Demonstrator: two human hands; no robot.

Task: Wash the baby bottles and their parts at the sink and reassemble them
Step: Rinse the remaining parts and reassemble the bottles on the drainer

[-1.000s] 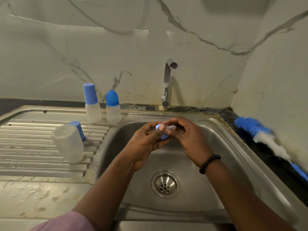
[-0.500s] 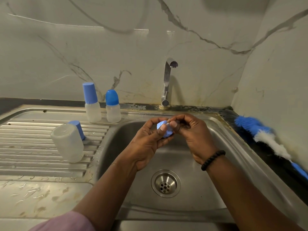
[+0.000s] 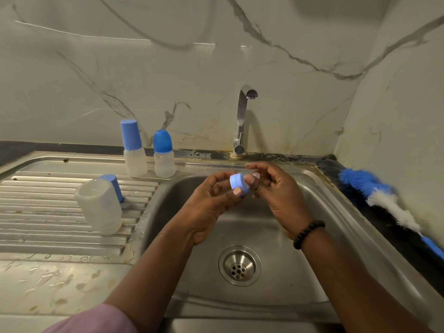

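A marble-patterned wall [image 3: 168,68] with grey veins forms the backdrop and meets a second wall panel [image 3: 403,111] in a corner at right. A dark surface [image 3: 394,219] runs along the right side. On it lies a long brush [image 3: 377,191] with blue bristles at its far end, white bristles behind them, and a blue handle pointing toward the near right edge of the view. A dark, stained strip [image 3: 276,156] runs along the foot of the back wall. At the lower left edge a pink sleeve [image 3: 96,320] shows; a black bead bracelet [image 3: 308,234] circles a wrist.
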